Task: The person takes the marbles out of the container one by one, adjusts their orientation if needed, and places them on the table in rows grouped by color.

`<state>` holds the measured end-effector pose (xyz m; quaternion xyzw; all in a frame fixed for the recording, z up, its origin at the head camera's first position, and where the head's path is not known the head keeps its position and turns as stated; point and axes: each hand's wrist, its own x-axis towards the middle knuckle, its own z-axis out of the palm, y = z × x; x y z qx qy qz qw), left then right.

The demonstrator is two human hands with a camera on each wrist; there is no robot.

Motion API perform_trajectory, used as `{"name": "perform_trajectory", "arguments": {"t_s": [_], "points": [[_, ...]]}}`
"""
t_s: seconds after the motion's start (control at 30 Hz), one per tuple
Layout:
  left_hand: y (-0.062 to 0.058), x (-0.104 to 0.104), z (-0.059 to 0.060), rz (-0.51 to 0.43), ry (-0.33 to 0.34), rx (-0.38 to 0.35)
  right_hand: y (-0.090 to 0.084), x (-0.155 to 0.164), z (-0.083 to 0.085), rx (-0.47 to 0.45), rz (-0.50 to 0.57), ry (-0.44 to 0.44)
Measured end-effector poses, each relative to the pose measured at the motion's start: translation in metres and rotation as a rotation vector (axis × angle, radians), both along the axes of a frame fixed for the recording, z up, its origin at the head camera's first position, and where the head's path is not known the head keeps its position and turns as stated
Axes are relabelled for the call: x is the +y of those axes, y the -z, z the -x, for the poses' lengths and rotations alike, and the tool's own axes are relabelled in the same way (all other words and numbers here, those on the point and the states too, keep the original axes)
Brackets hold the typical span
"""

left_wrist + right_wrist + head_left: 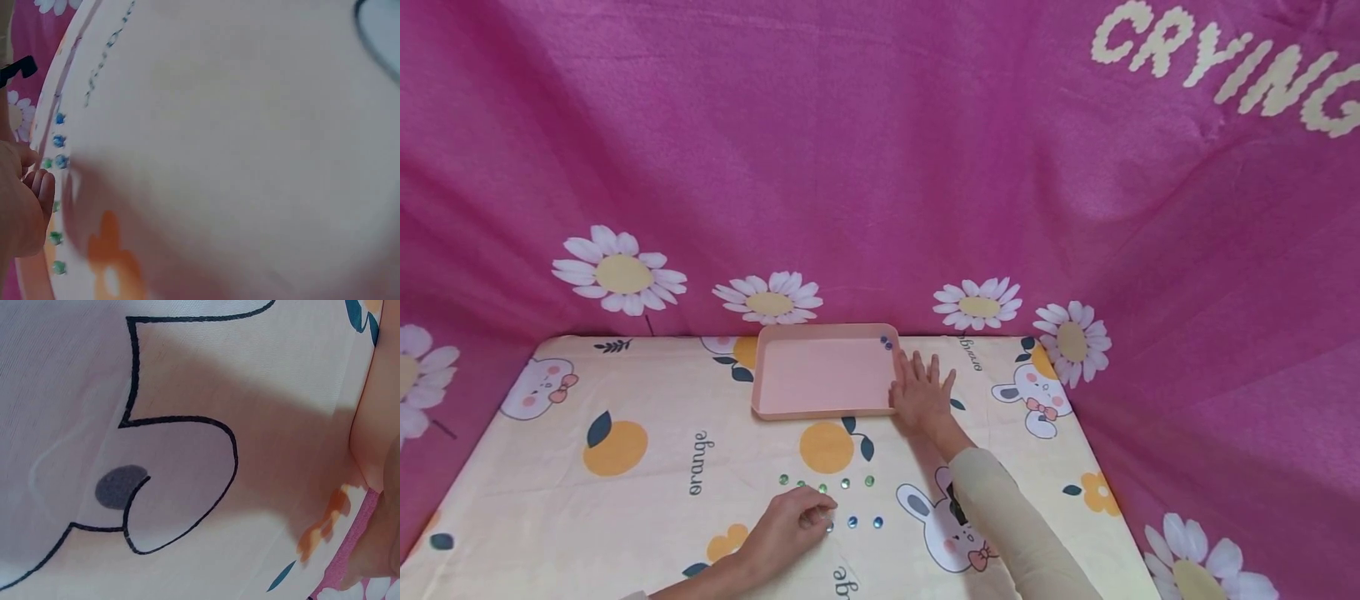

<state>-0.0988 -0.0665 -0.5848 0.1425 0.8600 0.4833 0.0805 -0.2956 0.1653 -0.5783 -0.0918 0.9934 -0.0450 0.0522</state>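
My left hand (796,527) hovers at the left end of a short row of blue marbles (852,522), its fingers loosely curled. No held marble shows between the fingers in the left wrist view, where the left hand (25,203) is at the left edge beside blue marbles (59,140) and green marbles (56,237). A row of green marbles (846,483) lies just beyond the blue ones. My right hand (923,396) rests with spread fingers against the right side of a pink tray (820,414). Two blue marbles (886,342) sit in the tray's far right corner.
A cream tablecloth (655,525) printed with oranges and rabbits covers the table. Behind and on both sides hangs a magenta curtain (865,167) with daisies. The tray stands close to the back curtain.
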Motion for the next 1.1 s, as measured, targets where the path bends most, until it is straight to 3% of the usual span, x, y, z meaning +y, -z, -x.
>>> {"name": "perform_trajectory", "arguments": {"t_s": [0.23,0.43,0.57,0.83,1.1], "points": [[-0.017,0.001,0.028,-0.033,-0.026,-0.005,-0.001,0.001,-0.001,0.011,-0.026,0.000],[-0.024,0.003,0.055,-0.079,-0.063,0.035,0.000,0.001,0.000,0.012,-0.033,0.000],[-0.026,0.006,0.074,-0.128,-0.105,0.080,-0.001,0.000,0.000,0.017,-0.030,-0.002],[-0.026,0.018,0.111,-0.175,-0.193,0.073,0.004,0.000,0.000,0.023,-0.044,0.000],[-0.024,0.033,0.150,-0.217,-0.215,0.119,0.004,0.000,0.001,0.038,-0.064,0.002]]}}
